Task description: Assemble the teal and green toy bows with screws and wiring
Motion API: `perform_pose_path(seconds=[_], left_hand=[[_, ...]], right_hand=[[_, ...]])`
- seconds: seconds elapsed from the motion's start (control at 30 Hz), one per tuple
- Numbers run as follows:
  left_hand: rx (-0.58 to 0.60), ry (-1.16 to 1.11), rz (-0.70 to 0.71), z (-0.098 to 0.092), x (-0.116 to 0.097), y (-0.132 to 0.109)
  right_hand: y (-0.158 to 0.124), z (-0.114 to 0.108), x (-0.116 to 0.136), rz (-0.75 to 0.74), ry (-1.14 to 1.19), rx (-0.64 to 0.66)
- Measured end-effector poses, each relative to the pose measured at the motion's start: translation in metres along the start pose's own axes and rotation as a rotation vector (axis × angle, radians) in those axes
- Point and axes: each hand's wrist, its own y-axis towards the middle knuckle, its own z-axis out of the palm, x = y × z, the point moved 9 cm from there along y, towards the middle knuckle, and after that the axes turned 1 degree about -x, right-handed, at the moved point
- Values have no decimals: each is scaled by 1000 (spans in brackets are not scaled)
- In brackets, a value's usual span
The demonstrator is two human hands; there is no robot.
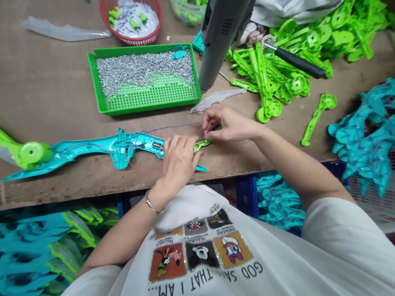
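Note:
A long turquoise plastic bow shell (98,145) lies along the front of the bench, its inner side up, with thin wires and small springs in it. At its left end a lime-green limb with a round hub (32,154) is attached. My left hand (180,158) is closed over the shell's right end and covers much of it. Beside its thumb, part of a lime-green piece (201,144) shows. My right hand (229,123) pinches a thin purple wire (179,126) above this green piece; its fingertips partly hide the wire's end.
Behind the shell stands a green tray of screws (150,107). Further back are a red basket (103,13) and a clear tub (177,15). A grey powered tool (226,20) rises near the middle. Lime-green arms (282,66) and turquoise shells (376,126) are heaped right.

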Motion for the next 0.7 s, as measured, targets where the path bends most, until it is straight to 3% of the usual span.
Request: perform_pose_path(seconds=[0.5,0.7], left_hand=[[9,-3,66,2,-2,1],[3,27,229,8,-14,-3]], right_hand=[[1,7,10,-102,-198,57],[-1,6,10,-129,-210,40]])
